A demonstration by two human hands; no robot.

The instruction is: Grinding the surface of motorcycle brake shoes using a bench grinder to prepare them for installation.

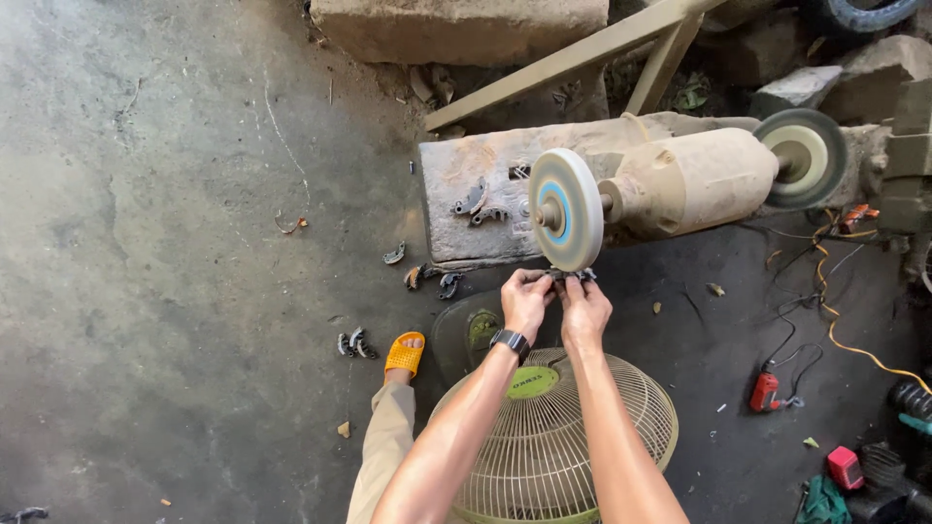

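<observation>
Both hands, left hand (525,300) and right hand (584,309), are pinching a small metal part (568,276) against the buffing wheel's (566,209) lower rim (polishing step); keep your grip firm.

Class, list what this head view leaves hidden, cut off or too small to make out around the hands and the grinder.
- Small metal part: mostly covered by the left hand and right hand; shape unclear.
- Whether the wheel spins or touches the part: not visible.
- Fan: cut off by the bottom edge, partly behind both forearms.
- Pieces on the block: too small to identify.
- Tools at lower right: cut off by the edge.
</observation>
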